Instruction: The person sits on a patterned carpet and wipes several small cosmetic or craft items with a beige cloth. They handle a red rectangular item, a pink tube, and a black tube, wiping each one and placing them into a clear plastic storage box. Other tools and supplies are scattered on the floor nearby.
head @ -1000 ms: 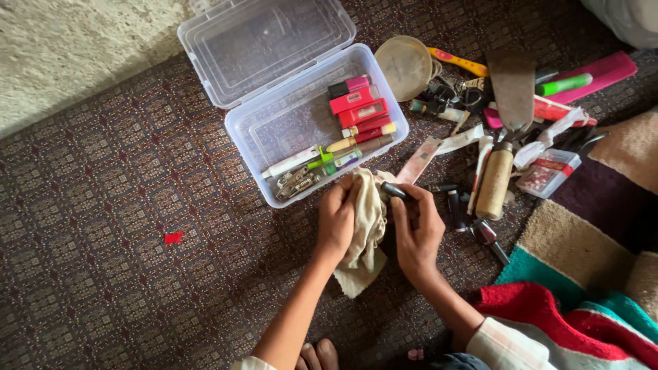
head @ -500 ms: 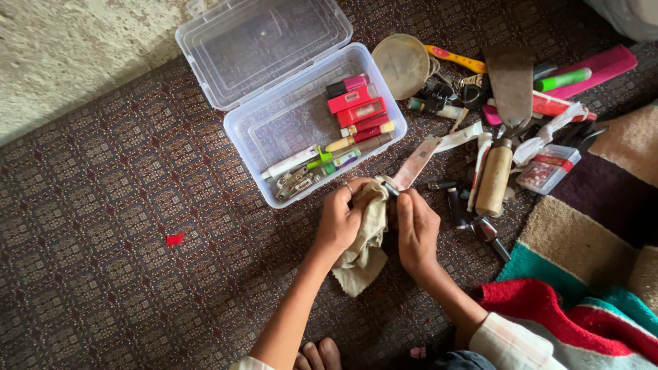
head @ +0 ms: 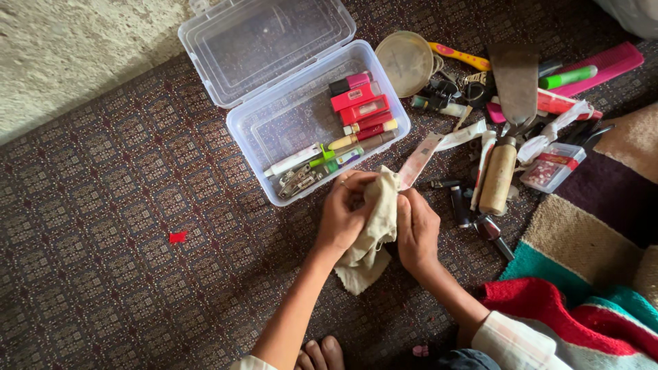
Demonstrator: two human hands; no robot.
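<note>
Clutching one beige cloth — left hand, right hand — beside clear box.

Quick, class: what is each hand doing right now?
Left hand: closed, gripping the beige cloth.
Right hand: closed on the same cloth; anything inside is hidden.

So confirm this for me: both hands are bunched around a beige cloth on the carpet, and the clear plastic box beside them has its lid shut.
Not quite. The head view shows the box with its lid open. The left hand and right hand do grip the beige cloth.
</note>
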